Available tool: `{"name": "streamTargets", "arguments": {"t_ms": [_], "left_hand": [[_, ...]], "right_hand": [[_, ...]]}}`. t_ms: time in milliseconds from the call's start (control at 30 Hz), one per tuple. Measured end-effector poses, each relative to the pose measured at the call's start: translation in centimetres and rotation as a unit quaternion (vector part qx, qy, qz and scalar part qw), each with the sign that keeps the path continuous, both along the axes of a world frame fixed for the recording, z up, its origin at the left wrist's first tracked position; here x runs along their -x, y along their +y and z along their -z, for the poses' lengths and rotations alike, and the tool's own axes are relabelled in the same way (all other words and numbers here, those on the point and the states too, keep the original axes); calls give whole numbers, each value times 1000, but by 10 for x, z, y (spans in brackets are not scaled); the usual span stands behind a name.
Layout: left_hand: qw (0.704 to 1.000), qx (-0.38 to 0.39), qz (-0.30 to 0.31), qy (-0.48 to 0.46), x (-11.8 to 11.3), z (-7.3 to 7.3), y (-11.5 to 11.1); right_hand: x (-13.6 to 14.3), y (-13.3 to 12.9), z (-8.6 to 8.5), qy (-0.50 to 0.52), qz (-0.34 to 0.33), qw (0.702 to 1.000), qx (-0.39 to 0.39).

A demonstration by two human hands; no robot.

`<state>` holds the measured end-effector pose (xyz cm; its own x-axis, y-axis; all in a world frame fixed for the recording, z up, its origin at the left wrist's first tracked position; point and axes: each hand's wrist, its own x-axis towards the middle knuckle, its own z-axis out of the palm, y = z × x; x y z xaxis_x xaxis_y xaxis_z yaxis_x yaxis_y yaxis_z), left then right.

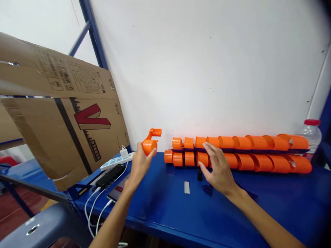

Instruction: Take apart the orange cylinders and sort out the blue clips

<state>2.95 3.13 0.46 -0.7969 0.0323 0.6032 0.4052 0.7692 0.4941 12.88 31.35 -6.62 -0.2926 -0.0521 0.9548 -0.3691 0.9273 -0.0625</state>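
Observation:
My left hand [141, 163] grips an orange plastic ring-shaped part [149, 146] with an arm and a small tube at its top, held above the left side of the blue table. My right hand [218, 168] is empty, its fingers apart, in front of the lower row of orange cylindrical parts [245, 162]. Behind that stands an upper row of similar orange parts [240, 143]. Below my right fingers are a small black cylinder [199, 175] and a dark blue piece [207, 189]. A short grey strip [186, 187] lies between my hands.
A large cardboard box [64, 113] leans at the left. Near it are a white power strip [116, 161], a black power bank [110, 177], a phone [119, 188] and white cables. A clear bottle with a red cap [311, 132] stands far right. A grey stool [43, 224] is lower left.

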Motion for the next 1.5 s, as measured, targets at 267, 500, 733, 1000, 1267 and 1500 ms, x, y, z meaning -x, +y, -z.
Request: {"name": "streamTargets", "arguments": {"t_ms": [267, 500, 733, 1000, 1267, 1500], "left_hand": [[958, 203, -51, -194, 110, 26, -45], [944, 227, -71, -230, 146, 53, -42], [938, 240, -78, -237, 163, 58, -44], [936, 229, -54, -260, 169, 54, -42], [936, 241, -37, -253, 169, 57, -43], [942, 261, -45, -204, 167, 61, -39]], "right_hand": [[11, 7, 10, -33, 32, 999, 0], [14, 17, 12, -31, 42, 999, 7], [13, 16, 10, -35, 39, 999, 15], [13, 17, 9, -37, 45, 998, 20], [15, 14, 11, -52, 27, 998, 26], [14, 15, 10, -48, 29, 998, 30]]}}
